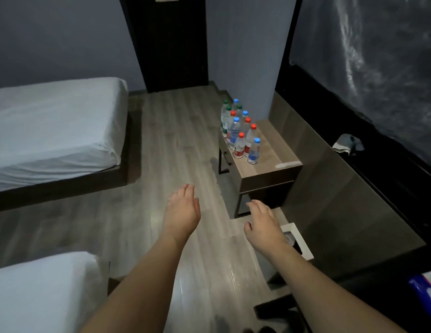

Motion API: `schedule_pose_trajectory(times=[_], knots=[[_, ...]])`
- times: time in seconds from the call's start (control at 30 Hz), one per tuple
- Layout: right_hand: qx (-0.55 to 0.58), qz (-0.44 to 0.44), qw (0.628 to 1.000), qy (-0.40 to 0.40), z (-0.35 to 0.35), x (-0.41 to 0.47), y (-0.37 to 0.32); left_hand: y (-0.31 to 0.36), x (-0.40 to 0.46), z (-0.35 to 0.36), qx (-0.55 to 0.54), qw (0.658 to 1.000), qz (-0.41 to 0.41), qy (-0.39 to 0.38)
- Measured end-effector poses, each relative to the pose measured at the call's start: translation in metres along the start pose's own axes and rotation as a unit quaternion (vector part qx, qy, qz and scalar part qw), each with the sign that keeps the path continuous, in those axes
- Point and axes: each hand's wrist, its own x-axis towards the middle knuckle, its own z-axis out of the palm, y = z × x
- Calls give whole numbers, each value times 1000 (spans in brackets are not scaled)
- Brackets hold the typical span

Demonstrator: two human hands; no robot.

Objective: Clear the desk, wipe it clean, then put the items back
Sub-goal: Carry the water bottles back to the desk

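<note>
Hands: our left hand (182,210) and right hand (263,224) were stretched forward over the floor, fingers relaxed, holding nothing, likely reaching toward the desk.
Desk: the small desk (272,150) stood far right against the wall.
Bottles: the bottles (241,133) crowded its left edge in rows, still to be cleared.
Cloth: a crumpled cloth (348,144) lay on the ledge right of the desk, handy for wiping.
Progress: we judged clearing not yet begun.
</note>
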Motion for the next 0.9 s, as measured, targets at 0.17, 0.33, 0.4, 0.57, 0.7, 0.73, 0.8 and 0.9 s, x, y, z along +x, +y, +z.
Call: schedule_pose_trajectory(times=[0.17,0.33,0.4,0.57,0.7,0.73,0.8,0.9], knots=[[-17,32,999,5,-5,104,15,-3,99,28,7,999,24,-30],[-5,65,998,0,-23,206,14,-12,196,32,21,997,48,-52],[11,90,996,2,-29,248,12,-19,238,28,22,997,41,-54],[62,170,983,13,-35,334,19,-34,349,34,33,996,50,-69],[104,272,955,50,-40,383,35,-16,444,58,12,986,137,-93],[112,300,945,64,-43,390,39,-4,465,64,5,981,169,-97],[132,351,924,82,-48,400,51,24,502,72,-13,970,219,-104],[160,421,885,121,-60,413,76,75,545,91,-30,949,292,-116]])
